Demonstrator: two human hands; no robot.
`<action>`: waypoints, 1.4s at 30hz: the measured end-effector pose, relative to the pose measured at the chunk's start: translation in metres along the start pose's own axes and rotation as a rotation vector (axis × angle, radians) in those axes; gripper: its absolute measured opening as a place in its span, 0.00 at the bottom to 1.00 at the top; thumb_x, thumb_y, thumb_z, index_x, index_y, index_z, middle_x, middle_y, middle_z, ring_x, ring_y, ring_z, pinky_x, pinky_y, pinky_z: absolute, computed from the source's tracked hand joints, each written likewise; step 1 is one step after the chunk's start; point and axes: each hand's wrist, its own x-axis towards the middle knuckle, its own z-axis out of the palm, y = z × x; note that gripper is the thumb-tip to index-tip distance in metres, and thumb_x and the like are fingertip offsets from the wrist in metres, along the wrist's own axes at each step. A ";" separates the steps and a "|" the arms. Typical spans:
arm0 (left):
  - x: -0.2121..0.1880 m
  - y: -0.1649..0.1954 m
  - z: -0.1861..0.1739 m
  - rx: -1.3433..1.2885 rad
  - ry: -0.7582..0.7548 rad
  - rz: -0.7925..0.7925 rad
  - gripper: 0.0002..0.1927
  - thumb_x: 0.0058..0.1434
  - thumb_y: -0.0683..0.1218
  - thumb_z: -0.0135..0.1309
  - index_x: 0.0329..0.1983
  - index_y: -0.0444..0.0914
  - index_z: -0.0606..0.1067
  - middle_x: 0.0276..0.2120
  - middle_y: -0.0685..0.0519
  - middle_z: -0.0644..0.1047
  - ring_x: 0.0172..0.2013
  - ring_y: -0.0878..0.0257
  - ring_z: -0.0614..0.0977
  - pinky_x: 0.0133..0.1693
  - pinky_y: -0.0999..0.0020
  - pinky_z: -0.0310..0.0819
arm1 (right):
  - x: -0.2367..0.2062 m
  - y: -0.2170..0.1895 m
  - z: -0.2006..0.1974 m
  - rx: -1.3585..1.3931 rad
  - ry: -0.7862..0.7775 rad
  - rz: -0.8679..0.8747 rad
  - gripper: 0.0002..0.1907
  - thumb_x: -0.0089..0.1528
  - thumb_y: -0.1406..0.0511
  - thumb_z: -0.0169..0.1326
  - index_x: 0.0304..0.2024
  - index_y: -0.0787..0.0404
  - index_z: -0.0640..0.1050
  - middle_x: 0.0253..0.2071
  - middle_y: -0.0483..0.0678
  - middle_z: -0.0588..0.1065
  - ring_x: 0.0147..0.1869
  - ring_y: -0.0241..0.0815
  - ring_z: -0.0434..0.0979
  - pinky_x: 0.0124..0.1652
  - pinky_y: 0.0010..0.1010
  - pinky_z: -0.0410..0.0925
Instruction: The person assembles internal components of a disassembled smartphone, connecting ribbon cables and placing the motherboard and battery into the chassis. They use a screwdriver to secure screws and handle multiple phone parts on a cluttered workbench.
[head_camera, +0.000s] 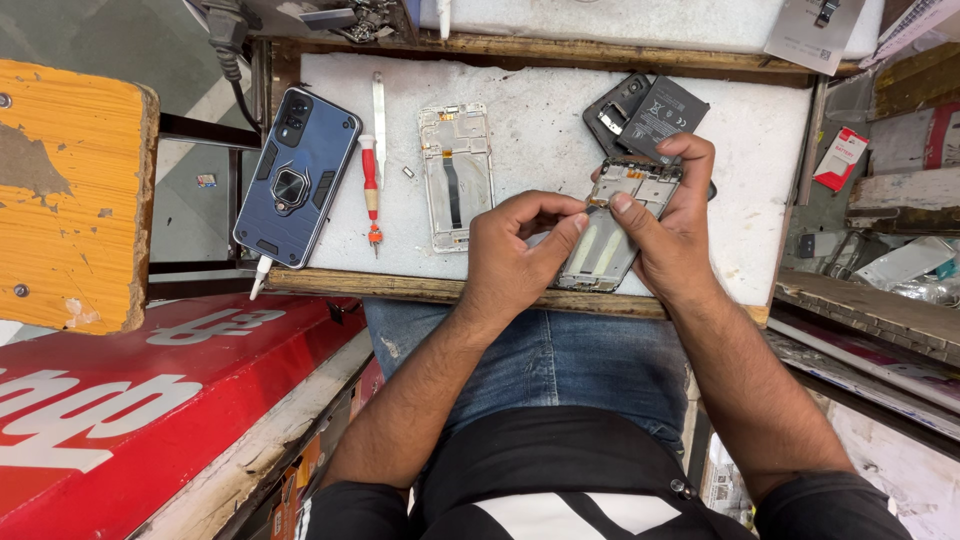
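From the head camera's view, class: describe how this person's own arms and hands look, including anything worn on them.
Both arms are bare from just above the elbows, ending in short black sleeves. The left hand and right hand are ungloved, with short nails. No ring, watch or bracelet shows.

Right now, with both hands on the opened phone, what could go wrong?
1. The opened phone lies at the near edge of the white work board; a slip might push it onto the lap.
2. The left hand and right hand pinch at its inside with bare fingertips, so a thin part might tear.
3. A tiny loose part beside the spare frame could get lost.
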 end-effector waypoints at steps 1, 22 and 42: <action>0.000 -0.001 0.000 0.016 0.008 0.000 0.07 0.67 0.41 0.60 0.45 0.35 0.81 0.39 0.49 0.84 0.43 0.64 0.87 0.48 0.69 0.85 | 0.001 0.000 0.000 -0.004 0.000 -0.002 0.29 0.71 0.70 0.57 0.64 0.48 0.54 0.57 0.61 0.74 0.59 0.44 0.80 0.52 0.33 0.79; 0.001 -0.005 0.007 0.056 0.033 0.003 0.06 0.67 0.40 0.59 0.46 0.35 0.79 0.40 0.51 0.83 0.43 0.66 0.86 0.47 0.71 0.84 | -0.002 0.003 -0.004 -0.533 -0.064 -0.342 0.33 0.71 0.72 0.61 0.65 0.50 0.53 0.61 0.57 0.71 0.61 0.40 0.77 0.57 0.28 0.76; -0.013 -0.001 0.006 0.087 0.041 0.064 0.08 0.70 0.39 0.55 0.51 0.34 0.77 0.42 0.49 0.82 0.45 0.63 0.86 0.50 0.70 0.84 | -0.018 -0.001 -0.005 -0.866 -0.010 -0.350 0.09 0.66 0.67 0.67 0.44 0.61 0.78 0.45 0.48 0.77 0.50 0.38 0.78 0.49 0.27 0.71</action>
